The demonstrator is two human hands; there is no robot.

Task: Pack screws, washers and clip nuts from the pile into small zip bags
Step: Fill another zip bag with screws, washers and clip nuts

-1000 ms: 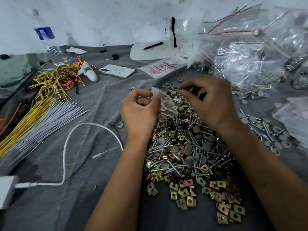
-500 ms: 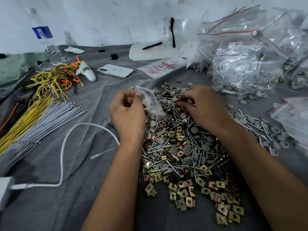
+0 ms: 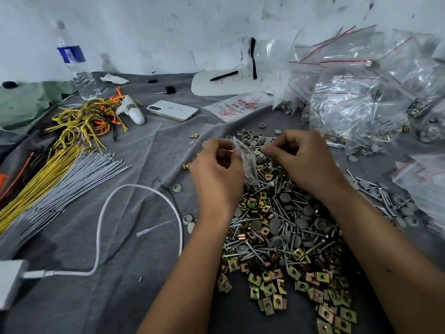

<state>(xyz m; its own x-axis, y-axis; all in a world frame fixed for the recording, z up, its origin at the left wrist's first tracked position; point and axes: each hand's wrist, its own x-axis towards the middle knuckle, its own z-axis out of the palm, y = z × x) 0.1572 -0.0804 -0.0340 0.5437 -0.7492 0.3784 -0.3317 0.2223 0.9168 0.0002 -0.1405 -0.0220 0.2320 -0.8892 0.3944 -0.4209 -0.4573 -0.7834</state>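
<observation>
- Your left hand pinches the top edge of a small zip bag, fingers curled round it; the bag hangs tilted over the far part of the pile.
- Your right hand is curled just beside the bag, fingertips pinched together near its mouth. Probably a small part between them, but it's hidden by the fingers, can't tell which.
- Bag contents hard to read through the crinkled plastic; a grey disc or two may be inside.
- The pile lies on the grey cloth between and under your forearms: screws, grey washers, brass-coloured clip nuts. Your arms cover parts of its left and right edges.
- Clip nuts at lower right run off the bottom edge.
- More screws and washers lie loose to the right, near your right forearm.
- Heap of clear zip bags at far right, some filled; cut off by the right edge.
- Left side: bundle of grey and yellow ties, tangled yellow and orange wires, white cable looping to a charger cut off at the left edge.
- Far side: phone, water bottle, white board with a pen on it.
</observation>
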